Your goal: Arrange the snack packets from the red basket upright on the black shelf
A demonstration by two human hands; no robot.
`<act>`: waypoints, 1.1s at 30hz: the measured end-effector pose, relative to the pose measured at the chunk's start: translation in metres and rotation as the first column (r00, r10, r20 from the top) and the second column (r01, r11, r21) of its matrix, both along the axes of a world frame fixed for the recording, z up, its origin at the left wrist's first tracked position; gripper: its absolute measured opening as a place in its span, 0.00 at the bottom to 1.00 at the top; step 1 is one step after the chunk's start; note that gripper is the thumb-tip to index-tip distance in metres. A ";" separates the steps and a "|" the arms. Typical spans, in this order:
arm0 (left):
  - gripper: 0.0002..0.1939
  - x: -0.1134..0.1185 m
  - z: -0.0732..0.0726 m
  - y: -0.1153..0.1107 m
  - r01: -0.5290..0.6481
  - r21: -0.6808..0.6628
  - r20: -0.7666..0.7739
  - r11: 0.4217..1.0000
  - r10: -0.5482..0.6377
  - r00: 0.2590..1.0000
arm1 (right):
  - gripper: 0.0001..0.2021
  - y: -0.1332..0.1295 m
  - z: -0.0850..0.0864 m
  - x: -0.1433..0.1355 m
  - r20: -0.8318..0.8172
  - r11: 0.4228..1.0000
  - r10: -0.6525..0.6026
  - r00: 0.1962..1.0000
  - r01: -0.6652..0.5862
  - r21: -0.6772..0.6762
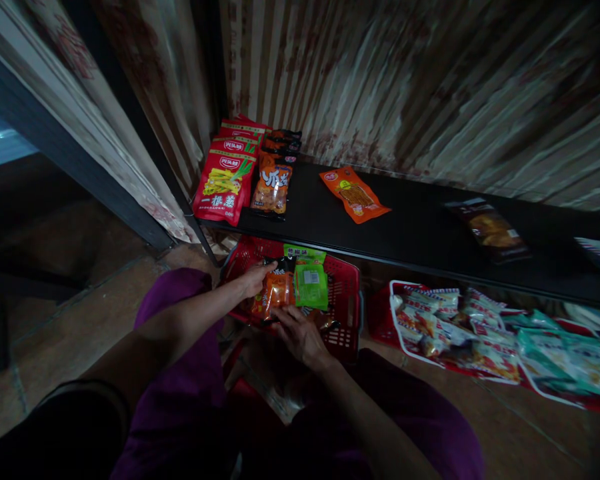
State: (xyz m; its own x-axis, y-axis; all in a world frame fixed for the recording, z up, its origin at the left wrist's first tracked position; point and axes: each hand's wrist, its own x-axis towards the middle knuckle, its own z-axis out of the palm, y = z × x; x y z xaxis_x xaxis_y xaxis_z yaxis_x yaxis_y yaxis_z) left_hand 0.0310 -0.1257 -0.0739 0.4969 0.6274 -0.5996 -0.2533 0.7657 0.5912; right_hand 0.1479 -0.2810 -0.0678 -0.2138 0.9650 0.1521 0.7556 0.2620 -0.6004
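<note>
My left hand (257, 279) pinches the upper left corner of an orange and black snack bag (279, 291) over a red plastic basket (349, 300). The fingers of my right hand (303, 335) close on the lower end of that same bag. Right of it, a green snack bag (311, 287) lies in the basket, with more green packaging behind. Other bags below my hands are partly hidden. On the black shelf (310, 210) above stand red snack bags (226, 185) and orange and black snack bags (274, 185) in rows.
An orange packet (354, 195) and a brown packet (493, 230) lie farther right on the shelf. Below it, red and white baskets (397, 320) hold white-red bags (490, 343) and teal bags (570, 360). A dark shelf post (145, 127) rises at left, before a striped curtain (380, 87).
</note>
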 end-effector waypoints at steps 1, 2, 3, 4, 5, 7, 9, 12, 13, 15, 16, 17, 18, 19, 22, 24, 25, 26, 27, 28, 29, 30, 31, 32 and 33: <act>0.08 0.000 0.001 -0.001 0.006 0.002 0.007 1.000 -0.006 1.000 | 0.15 0.003 0.001 0.003 -0.079 0.998 -0.058 0.995 0.058 -0.003; 0.08 0.000 0.003 -0.001 0.015 0.005 0.016 1.000 -0.015 1.000 | 0.15 0.007 0.003 0.007 -0.151 0.990 -0.141 0.979 0.140 -0.015; 0.08 -0.001 0.004 -0.002 0.024 0.008 0.026 1.000 -0.025 0.999 | 0.14 0.011 0.004 0.012 -0.210 0.969 -0.245 0.947 0.243 -0.035; 0.08 0.000 0.005 -0.003 0.035 0.011 0.038 0.999 -0.035 0.999 | 0.14 0.016 0.005 0.018 -0.258 0.934 -0.355 0.899 0.349 -0.071; 0.08 0.000 0.006 -0.004 0.048 0.013 0.048 0.999 -0.048 0.998 | 0.15 0.020 0.006 0.024 -0.303 0.889 -0.458 0.836 0.442 -0.122; 0.10 0.000 0.008 -0.006 0.080 0.015 0.066 0.997 -0.081 0.995 | 0.17 0.027 0.006 0.033 -0.420 0.785 -0.617 0.666 0.554 -0.276; 0.12 0.001 0.008 -0.008 0.131 0.020 0.081 0.991 -0.132 0.988 | 0.22 0.032 0.005 0.038 -0.544 0.704 -0.704 0.457 0.551 -0.448; 0.14 0.001 0.008 -0.012 0.221 0.046 0.106 0.974 -0.224 0.969 | 0.24 0.035 0.002 0.038 -0.643 0.646 -0.741 0.192 0.462 -0.608; 0.15 0.001 0.008 -0.013 0.250 0.055 0.112 0.967 -0.255 0.960 | 0.24 0.036 0.002 0.038 -0.658 0.642 -0.740 0.140 0.437 -0.629; 0.16 0.001 0.009 -0.014 0.298 0.065 0.114 0.952 -0.304 0.946 | 0.21 0.037 0.001 0.036 -0.683 0.653 -0.726 0.082 0.392 -0.648; 0.16 0.001 0.009 -0.014 0.316 0.066 0.111 0.946 -0.322 0.940 | 0.20 0.037 0.000 0.036 -0.693 0.662 -0.718 0.064 0.372 -0.651; 0.16 0.001 0.009 -0.014 0.328 0.066 0.109 0.942 -0.334 0.936 | 0.19 0.038 0.000 0.036 -0.701 0.667 -0.712 0.047 0.358 -0.653; 0.16 0.001 0.009 -0.014 0.336 0.066 0.109 0.940 -0.341 0.934 | 0.18 0.038 0.000 0.036 -0.703 0.666 -0.711 0.031 0.351 -0.658; 0.16 0.001 0.009 -0.014 0.341 0.065 0.111 0.938 -0.346 0.932 | 0.18 0.038 -0.001 0.036 -0.699 0.659 -0.715 0.017 0.350 -0.666; 0.16 0.001 0.009 -0.014 0.337 0.063 0.118 0.939 -0.342 0.932 | 0.17 0.041 -0.001 0.037 -0.680 0.631 -0.733 0.004 0.378 -0.678; 0.16 0.001 0.009 -0.014 0.327 0.061 0.125 0.943 -0.332 0.935 | 0.17 0.043 0.000 0.036 -0.667 0.614 -0.745 0.010 0.401 -0.680; 0.16 0.001 0.009 -0.014 0.326 0.058 0.132 0.944 -0.331 0.934 | 0.16 0.044 0.001 0.035 -0.662 0.603 -0.750 0.004 0.415 -0.681; 0.16 0.001 0.009 -0.014 0.325 0.055 0.140 0.944 -0.329 0.934 | 0.16 0.045 0.001 0.035 -0.656 0.590 -0.754 -0.009 0.429 -0.684; 0.17 0.002 0.010 -0.013 0.324 0.054 0.144 0.945 -0.328 0.934 | 0.16 0.046 0.002 0.034 -0.653 0.579 -0.757 -0.022 0.441 -0.686; 0.17 0.002 0.010 -0.013 0.317 0.054 0.143 0.947 -0.321 0.936 | 0.16 0.046 0.002 0.034 -0.651 0.571 -0.758 -0.031 0.451 -0.686; 0.17 0.003 0.010 -0.013 0.302 0.055 0.137 0.952 -0.307 0.942 | 0.16 0.047 0.002 0.033 -0.652 0.569 -0.758 -0.028 0.460 -0.681; 0.17 0.003 0.010 -0.012 0.282 0.057 0.129 0.958 -0.287 0.949 | 0.16 0.047 0.002 0.033 -0.655 0.573 -0.756 -0.015 0.468 -0.673; 0.16 0.004 0.010 -0.012 0.260 0.059 0.120 0.964 -0.265 0.957 | 0.16 0.047 0.001 0.033 -0.658 0.581 -0.753 0.005 0.473 -0.662; 0.15 0.004 0.010 -0.012 0.238 0.057 0.111 0.970 -0.243 0.964 | 0.16 0.047 0.000 0.033 -0.661 0.591 -0.750 0.025 0.474 -0.653; 0.13 0.005 0.009 -0.012 0.216 0.048 0.099 0.975 -0.219 0.971 | 0.17 0.047 -0.001 0.033 -0.663 0.598 -0.748 0.039 0.472 -0.647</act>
